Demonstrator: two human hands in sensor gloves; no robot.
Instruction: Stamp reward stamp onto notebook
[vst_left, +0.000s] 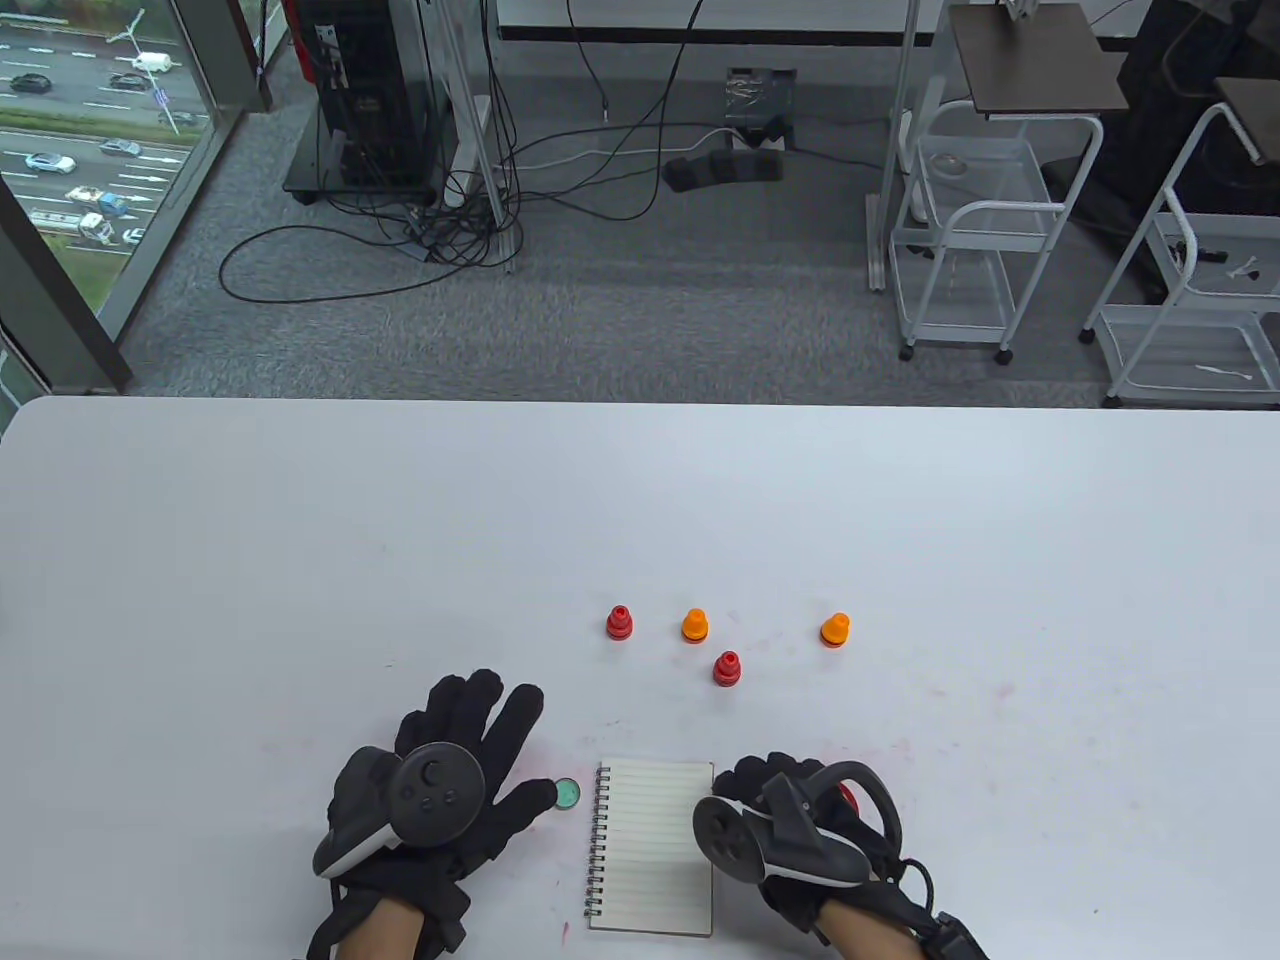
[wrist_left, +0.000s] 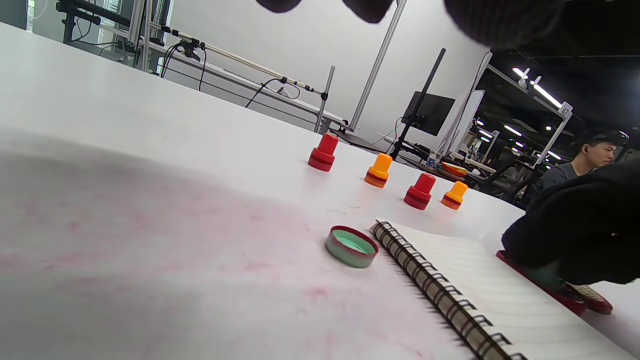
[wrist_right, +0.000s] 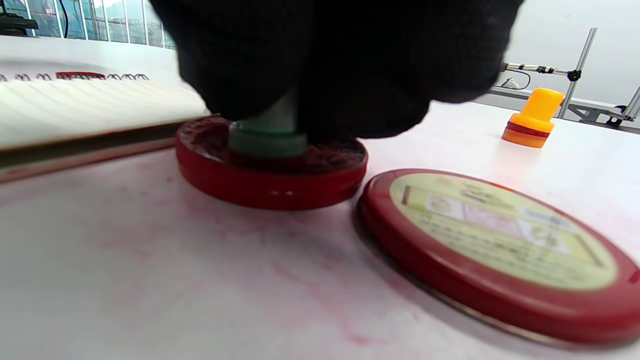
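A spiral notebook (vst_left: 655, 845) lies open on the white table, its lined page blank. My right hand (vst_left: 775, 790), just right of the notebook, grips a green stamp (wrist_right: 270, 135) and holds it down on the red ink pad (wrist_right: 270, 180). The glove hides the stamp's top. My left hand (vst_left: 480, 740) rests flat on the table left of the notebook, fingers spread and holding nothing. Its thumb tip sits next to the stamp's green cap (vst_left: 567, 794), which lies face up by the spiral (wrist_left: 425, 280).
The ink pad's lid (wrist_right: 500, 245) lies flat right of the pad. Two red stamps (vst_left: 619, 622) (vst_left: 727, 669) and two orange stamps (vst_left: 695, 626) (vst_left: 835, 630) stand upright beyond the notebook. Pink ink smudges mark the table (vst_left: 300, 560).
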